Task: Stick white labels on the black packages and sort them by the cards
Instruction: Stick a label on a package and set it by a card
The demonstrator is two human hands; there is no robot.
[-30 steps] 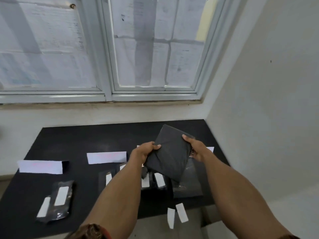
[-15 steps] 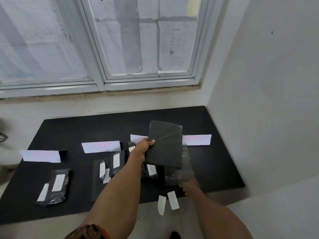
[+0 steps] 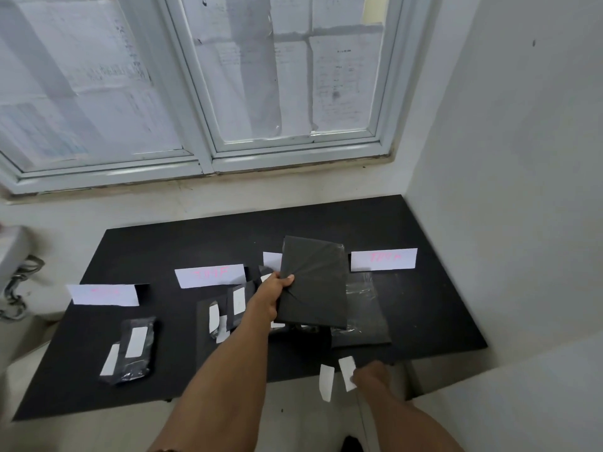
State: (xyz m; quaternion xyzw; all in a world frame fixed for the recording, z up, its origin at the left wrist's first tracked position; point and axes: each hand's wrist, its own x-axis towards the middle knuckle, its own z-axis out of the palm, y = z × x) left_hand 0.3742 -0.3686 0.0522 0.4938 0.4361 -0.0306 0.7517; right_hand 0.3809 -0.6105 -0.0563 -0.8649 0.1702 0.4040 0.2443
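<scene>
My left hand (image 3: 275, 290) grips a flat black package (image 3: 315, 282) by its left edge and holds it above the black table (image 3: 434, 314). No label shows on its upper face. My right hand (image 3: 372, 375) is at the table's front edge, its fingers touching one of two white labels (image 3: 346, 373) that hang there; the other label (image 3: 326, 381) is just left. White cards with pink writing stand in a row: left (image 3: 103, 295), middle (image 3: 210, 275), right (image 3: 383, 259), and one (image 3: 272, 261) partly hidden behind the held package.
Labelled black packages lie under the left card (image 3: 135, 349) and under the middle card (image 3: 225, 309). Another black package (image 3: 363, 316) lies under the right card. A white wall closes the table's right side; a paper-covered window (image 3: 261, 76) is behind.
My right hand let go of the package and dropped to the labels at the table's front edge. My left hand alone holds the package now. The view tilted down.
</scene>
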